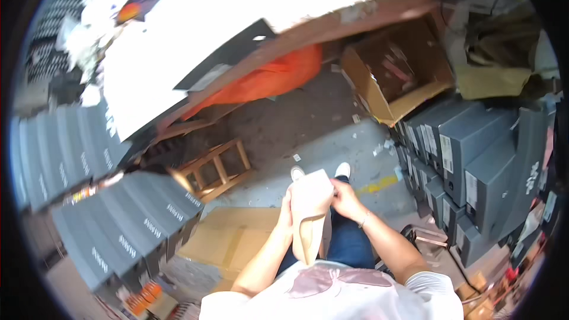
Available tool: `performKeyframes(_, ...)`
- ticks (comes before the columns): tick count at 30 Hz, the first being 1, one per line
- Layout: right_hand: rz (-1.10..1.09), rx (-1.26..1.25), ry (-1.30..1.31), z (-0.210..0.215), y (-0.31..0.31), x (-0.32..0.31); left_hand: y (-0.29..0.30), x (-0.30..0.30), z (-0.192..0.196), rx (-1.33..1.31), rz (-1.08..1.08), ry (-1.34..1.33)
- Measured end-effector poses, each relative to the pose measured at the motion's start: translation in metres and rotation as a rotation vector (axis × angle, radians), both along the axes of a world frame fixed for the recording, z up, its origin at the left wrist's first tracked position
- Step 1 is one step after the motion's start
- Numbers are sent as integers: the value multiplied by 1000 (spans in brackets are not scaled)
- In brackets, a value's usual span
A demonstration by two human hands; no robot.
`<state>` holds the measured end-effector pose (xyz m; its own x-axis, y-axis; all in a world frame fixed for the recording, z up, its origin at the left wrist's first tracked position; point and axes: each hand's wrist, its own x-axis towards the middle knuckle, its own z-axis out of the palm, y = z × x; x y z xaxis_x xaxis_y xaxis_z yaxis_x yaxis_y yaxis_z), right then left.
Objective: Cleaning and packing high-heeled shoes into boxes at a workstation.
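The shoe hides most of the left hand. Box labels are too small to read; the black rim cuts the stacks.

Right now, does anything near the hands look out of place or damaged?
Yes. The open cardboard box lies tipped on its side on the floor. A flattened cardboard sheet lies loose beside the legs, next to a wooden stool. The beige shoe held in both hands looks undamaged.

You hold a smooth, matt beige leather-like shoe; the stool is bare wood, the boxes matt grey cardboard, the floor rough concrete.
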<state>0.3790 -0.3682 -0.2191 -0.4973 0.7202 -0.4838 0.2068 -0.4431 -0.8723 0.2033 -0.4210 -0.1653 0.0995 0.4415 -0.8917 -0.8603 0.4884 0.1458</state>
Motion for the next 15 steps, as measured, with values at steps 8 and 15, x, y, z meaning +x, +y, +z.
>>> performKeyframes(8, 734, 643, -112, 203, 65, -19, 33, -14, 109, 303, 339, -80)
performKeyframes(15, 345, 171, 62, 210, 103, -127, 69, 1, 160, 310, 661, -63)
